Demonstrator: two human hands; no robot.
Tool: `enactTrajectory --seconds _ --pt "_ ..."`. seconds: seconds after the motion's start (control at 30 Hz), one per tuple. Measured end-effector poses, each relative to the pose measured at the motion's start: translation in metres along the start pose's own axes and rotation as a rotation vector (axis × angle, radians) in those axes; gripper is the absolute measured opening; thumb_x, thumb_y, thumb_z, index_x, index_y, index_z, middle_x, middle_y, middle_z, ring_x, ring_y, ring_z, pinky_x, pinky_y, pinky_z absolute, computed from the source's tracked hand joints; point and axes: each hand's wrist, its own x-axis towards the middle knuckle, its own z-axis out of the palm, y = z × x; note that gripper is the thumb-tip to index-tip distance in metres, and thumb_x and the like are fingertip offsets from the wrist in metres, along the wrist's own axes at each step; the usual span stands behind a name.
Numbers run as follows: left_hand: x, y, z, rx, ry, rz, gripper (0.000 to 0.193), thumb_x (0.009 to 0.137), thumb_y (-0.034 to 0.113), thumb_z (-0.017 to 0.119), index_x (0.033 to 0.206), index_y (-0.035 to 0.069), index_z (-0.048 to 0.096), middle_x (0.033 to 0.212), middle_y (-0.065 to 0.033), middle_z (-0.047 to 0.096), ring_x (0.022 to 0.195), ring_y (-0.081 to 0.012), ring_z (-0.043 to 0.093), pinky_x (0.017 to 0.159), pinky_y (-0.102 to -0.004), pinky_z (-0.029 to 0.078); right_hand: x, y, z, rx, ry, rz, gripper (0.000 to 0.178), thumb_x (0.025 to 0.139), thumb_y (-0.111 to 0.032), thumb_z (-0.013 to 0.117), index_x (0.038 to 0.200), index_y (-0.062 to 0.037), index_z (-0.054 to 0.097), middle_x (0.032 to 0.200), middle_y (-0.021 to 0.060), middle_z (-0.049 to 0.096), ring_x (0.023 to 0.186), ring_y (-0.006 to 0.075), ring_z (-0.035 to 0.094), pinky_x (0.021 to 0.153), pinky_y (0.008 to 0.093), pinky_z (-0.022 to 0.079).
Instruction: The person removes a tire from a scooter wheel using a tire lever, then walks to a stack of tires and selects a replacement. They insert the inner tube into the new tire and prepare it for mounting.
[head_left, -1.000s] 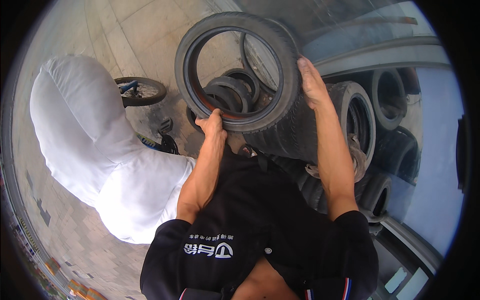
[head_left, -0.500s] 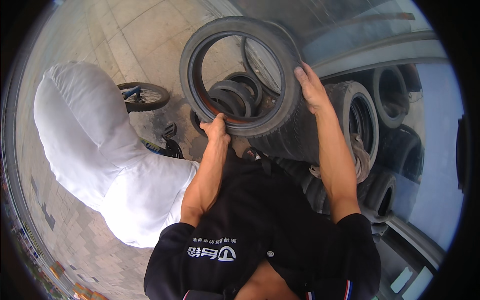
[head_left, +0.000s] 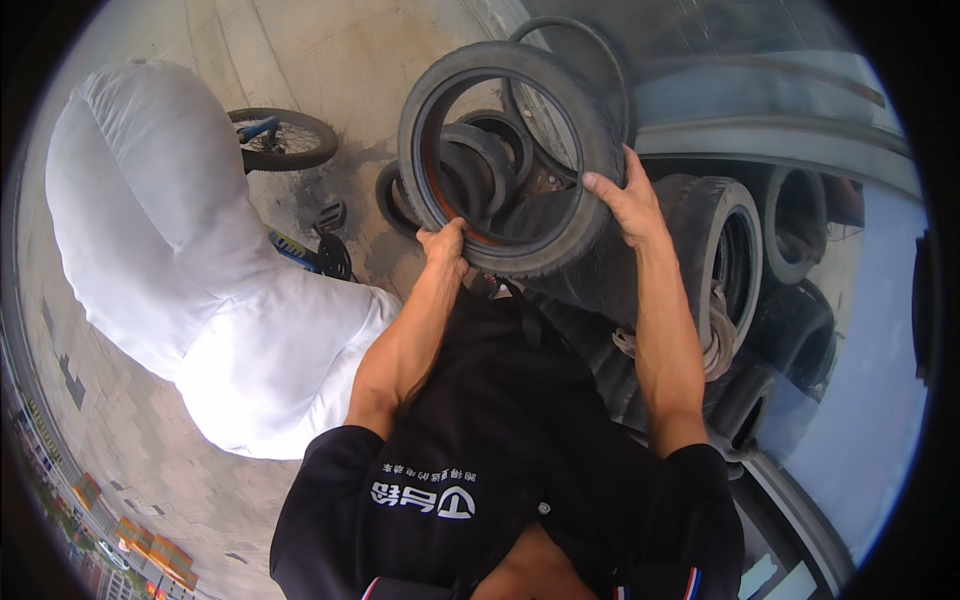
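Observation:
I hold a worn black tyre [head_left: 530, 260] up in front of me, tilted so that its open middle faces me. My left hand [head_left: 445, 245] grips its lower left edge, the thumb over the inner rim. At the right side, my right hand [head_left: 628, 205] is closed round the tread with its thumb on the sidewall. Through the tyre's opening several smaller tyres [head_left: 492, 160] show on the ground. A thin tyre-like hoop [head_left: 625, 70] leans behind it.
To my right lie several larger tyres [head_left: 742, 215] by a glass front, with a greyish-brown cloth [head_left: 718, 345] on one. What looks like a person in a white hooded top [head_left: 160, 200] is close on my left. Beyond is a bicycle wheel [head_left: 318, 140] near a pedal [head_left: 330, 215].
The tyre and both my hands have shifted a little to the right in the picture. My grip on it stays much the same. The view has turned slightly.

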Motion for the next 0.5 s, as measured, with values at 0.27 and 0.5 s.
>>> enactTrajectory --seconds 0.27,0.5 --pt "0.059 -0.055 0.003 0.154 -0.070 -0.273 0.101 0.073 0.009 0.079 0.151 0.001 0.014 0.149 -0.0268 0.035 0.133 -0.0385 0.045 0.102 -0.0457 0.050 -0.008 0.040 0.025 -0.204 0.066 0.063 0.094 0.070 -0.032 0.085 0.141 0.0081 0.038 0.130 0.0251 0.056 0.119 0.0312 0.057 0.101 0.0390 0.045" --pt "0.098 -0.121 0.015 0.341 -0.048 -0.356 0.088 0.073 0.011 0.074 0.147 -0.002 0.028 0.143 -0.0264 0.047 0.123 -0.0392 0.056 0.095 -0.0452 0.053 -0.012 0.083 0.031 -0.340 0.104 0.163 0.094 0.070 -0.029 0.084 0.142 0.0082 0.036 0.131 0.0254 0.054 0.121 0.0313 0.054 0.103 0.0381 0.043"
